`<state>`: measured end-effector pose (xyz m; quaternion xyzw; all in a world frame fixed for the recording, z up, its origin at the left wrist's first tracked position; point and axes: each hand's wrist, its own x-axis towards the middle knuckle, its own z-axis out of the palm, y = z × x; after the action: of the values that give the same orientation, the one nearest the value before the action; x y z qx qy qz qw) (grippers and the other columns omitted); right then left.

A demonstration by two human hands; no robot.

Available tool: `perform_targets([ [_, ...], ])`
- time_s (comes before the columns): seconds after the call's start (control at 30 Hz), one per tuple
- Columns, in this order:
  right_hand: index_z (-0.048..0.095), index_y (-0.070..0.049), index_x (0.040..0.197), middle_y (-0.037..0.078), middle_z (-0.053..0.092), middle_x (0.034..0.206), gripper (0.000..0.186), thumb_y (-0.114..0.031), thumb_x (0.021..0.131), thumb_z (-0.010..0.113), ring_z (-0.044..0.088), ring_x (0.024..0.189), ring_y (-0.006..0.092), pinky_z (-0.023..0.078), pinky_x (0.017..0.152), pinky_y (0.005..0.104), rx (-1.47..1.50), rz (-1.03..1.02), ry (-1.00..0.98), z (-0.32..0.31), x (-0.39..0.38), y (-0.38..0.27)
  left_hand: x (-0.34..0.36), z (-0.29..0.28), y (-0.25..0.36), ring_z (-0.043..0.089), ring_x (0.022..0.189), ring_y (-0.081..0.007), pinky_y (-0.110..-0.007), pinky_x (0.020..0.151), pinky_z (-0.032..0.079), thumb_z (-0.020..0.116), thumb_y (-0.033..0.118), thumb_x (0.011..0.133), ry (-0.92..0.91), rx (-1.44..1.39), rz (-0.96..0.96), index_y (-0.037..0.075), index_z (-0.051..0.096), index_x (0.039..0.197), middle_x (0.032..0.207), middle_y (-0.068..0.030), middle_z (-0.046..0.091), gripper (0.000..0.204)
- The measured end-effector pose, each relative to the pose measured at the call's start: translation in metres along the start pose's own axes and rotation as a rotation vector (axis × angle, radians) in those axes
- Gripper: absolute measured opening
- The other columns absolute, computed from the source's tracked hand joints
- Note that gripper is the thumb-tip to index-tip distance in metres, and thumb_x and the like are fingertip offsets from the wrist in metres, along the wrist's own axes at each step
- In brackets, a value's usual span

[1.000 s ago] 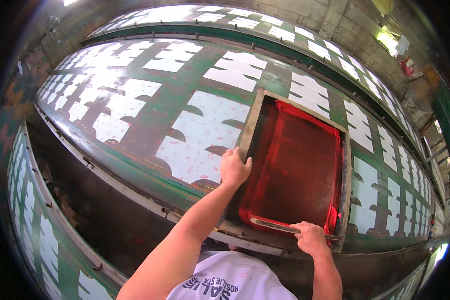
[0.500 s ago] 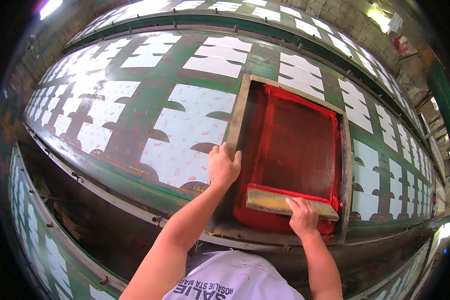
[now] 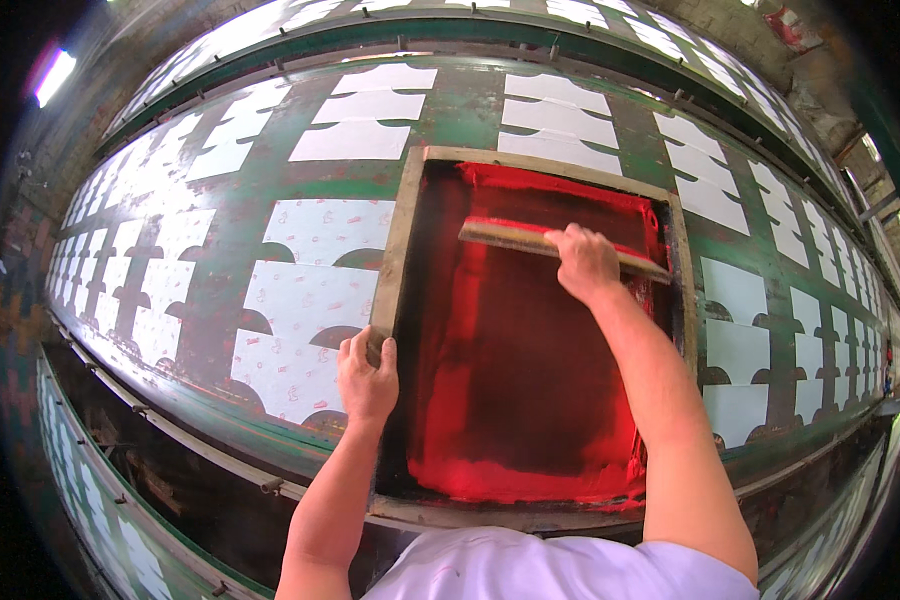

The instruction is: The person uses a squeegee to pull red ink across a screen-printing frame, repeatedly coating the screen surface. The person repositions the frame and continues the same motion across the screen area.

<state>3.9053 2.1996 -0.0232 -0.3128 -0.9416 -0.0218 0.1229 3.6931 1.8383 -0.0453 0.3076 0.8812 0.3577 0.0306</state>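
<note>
A wooden-framed printing screen (image 3: 530, 410) lies on the long green table, its mesh dark in the middle and smeared with bright red ink around the edges. My right hand (image 3: 587, 263) grips a wooden squeegee (image 3: 505, 236) across the far part of the mesh, with red ink along its far side. My left hand (image 3: 367, 377) is closed on the left rail of the screen frame (image 3: 394, 260), fingers over the wood. Just left of the frame lie pale fabric pieces (image 3: 315, 285) printed with small red figures.
Rows of white cut fabric pieces (image 3: 560, 115) lie on the green table (image 3: 460, 110) beyond the screen, and plain pale pieces (image 3: 738, 350) to its right. A metal rail with pegs (image 3: 185, 430) runs along the near edge. Another table (image 3: 100, 480) stands at lower left.
The squeegee in my right hand has gone from the near end of the screen to its far part. The view has shifted, and my left hand still holds the left rail.
</note>
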Motion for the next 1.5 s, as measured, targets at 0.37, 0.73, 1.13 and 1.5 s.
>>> perform_targets([
  [0.37, 0.083, -0.024, 0.133, 0.014, 0.081, 0.126, 0.045, -0.006, 0.097, 0.063, 0.079, 0.117, 0.0382, 0.065, 0.101, 0.0533, 0.020, 0.078, -0.066, 0.008, 0.113, 0.070, 0.001, 0.006, -0.001, 0.070, 0.109, -0.0351, -0.046, 0.097, 0.058, 0.079, 0.022, 0.105, 0.030, 0.006, -0.028, 0.002, 0.073, 0.134, 0.117, -0.0152, 0.071, 0.036],
  [0.73, 0.085, -0.009, 0.120, 0.023, 0.083, 0.119, 0.040, -0.007, 0.085, 0.066, 0.079, 0.117, 0.0430, 0.063, 0.104, 0.0550, 0.043, 0.104, -0.285, -0.011, 0.138, 0.079, 0.004, 0.008, -0.001, 0.072, 0.102, -0.0273, -0.041, 0.095, 0.058, 0.079, 0.020, 0.105, 0.044, 0.023, -0.017, -0.001, 0.077, 0.133, 0.113, -0.0144, 0.075, 0.035],
  [1.13, 0.087, -0.017, 0.111, 0.019, 0.084, 0.112, 0.034, -0.012, 0.084, 0.068, 0.081, 0.110, 0.0402, 0.065, 0.097, 0.0547, 0.091, 0.018, -0.498, -0.069, -0.019, -0.016, 0.005, 0.003, -0.009, 0.068, 0.126, -0.0408, -0.051, 0.107, 0.055, 0.074, 0.036, 0.107, -0.030, 0.013, -0.051, 0.004, 0.074, 0.135, 0.133, -0.0194, 0.072, 0.042],
  [1.5, 0.089, -0.022, 0.116, 0.014, 0.082, 0.110, 0.029, -0.016, 0.090, 0.076, 0.082, 0.101, 0.0375, 0.066, 0.090, 0.0517, 0.127, 0.084, -0.506, -0.119, -0.236, -0.153, -0.005, -0.004, -0.008, 0.059, 0.139, -0.0476, -0.053, 0.119, 0.049, 0.080, 0.030, 0.100, 0.056, -0.020, 0.182, -0.007, 0.054, 0.155, 0.146, -0.0279, 0.063, 0.071],
])
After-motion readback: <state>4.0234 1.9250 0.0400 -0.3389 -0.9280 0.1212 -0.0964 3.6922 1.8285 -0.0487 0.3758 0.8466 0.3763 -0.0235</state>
